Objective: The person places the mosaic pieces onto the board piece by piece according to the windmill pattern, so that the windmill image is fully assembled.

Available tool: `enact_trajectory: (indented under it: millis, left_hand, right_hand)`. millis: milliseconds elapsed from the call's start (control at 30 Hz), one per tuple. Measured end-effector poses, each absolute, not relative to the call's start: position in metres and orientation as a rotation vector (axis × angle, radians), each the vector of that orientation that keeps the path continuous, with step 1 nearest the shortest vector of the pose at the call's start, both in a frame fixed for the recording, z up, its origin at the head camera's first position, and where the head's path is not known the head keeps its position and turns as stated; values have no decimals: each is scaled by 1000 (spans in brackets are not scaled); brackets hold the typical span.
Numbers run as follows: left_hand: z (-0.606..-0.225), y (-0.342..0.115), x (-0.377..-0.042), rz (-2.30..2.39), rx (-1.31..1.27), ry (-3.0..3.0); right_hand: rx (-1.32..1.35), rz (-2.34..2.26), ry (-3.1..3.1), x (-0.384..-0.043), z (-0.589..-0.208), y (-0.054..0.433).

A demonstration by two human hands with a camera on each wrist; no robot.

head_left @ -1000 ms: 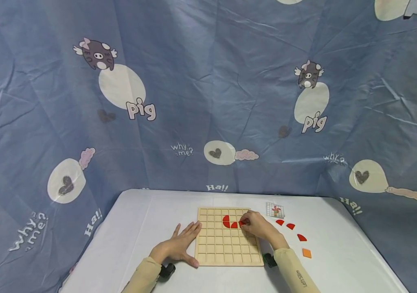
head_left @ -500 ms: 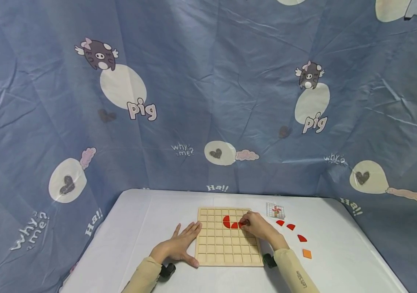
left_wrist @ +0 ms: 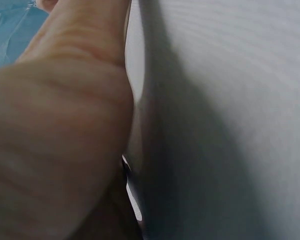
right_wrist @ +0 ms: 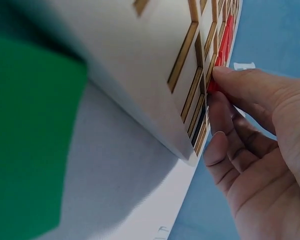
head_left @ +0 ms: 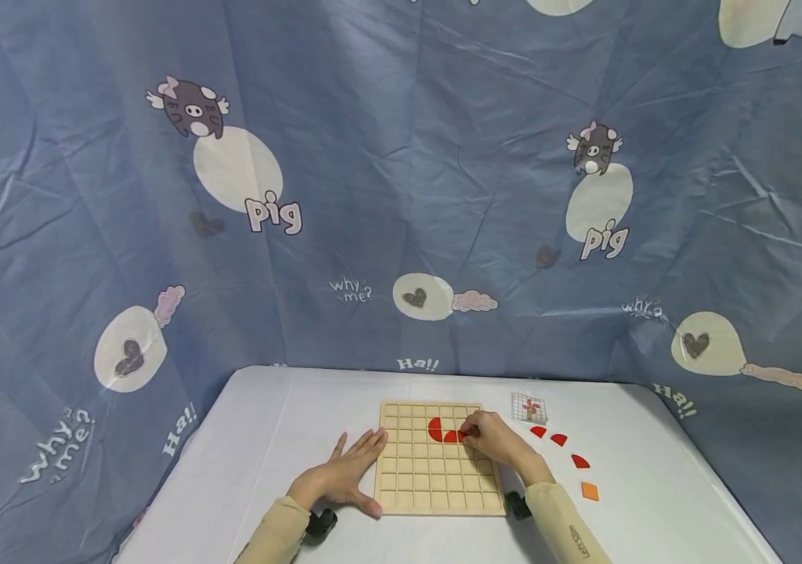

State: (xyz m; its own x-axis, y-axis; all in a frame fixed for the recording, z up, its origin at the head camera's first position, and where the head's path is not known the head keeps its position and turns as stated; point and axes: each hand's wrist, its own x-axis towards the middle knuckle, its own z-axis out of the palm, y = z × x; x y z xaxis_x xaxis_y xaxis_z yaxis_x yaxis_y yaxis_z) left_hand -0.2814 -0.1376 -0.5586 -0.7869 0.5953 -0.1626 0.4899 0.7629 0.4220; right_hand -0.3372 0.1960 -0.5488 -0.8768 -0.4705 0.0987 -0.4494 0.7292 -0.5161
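A light wooden grid board point(head_left: 429, 478) lies on the white table. My right hand point(head_left: 496, 439) is over its upper right part, thumb and fingers pinching a red quarter-circle piece point(right_wrist: 213, 86) at the grid; the fingers partly cover it. To its left, several red quarter-circle pieces point(head_left: 435, 429) sit in the board's cells. My left hand point(head_left: 345, 476) rests along the board's left edge with fingers spread, thumb near the lower left corner. In the left wrist view only part of that hand point(left_wrist: 55, 130) shows, close to the white tablecloth.
Right of the board, red quarter-circle pieces point(head_left: 559, 439) lie in a curved row, with an orange square piece point(head_left: 590, 491) below them. A small card point(head_left: 529, 407) printed with a gridded pinwheel-like picture lies behind them. A blue patterned curtain point(head_left: 401, 196) hangs behind the table.
The pinched red piece has shifted slightly left, and the gap to its neighbour has closed. Both hands otherwise stay almost where they were.
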Motion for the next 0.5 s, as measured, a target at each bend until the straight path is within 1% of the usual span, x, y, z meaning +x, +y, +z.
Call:
enact_trajectory:
  millis: [500]
  left_hand:
    - [-562,-138,-283,522,854,2679]
  right_hand:
    - [-754,-908,2862,-336,-549,197]
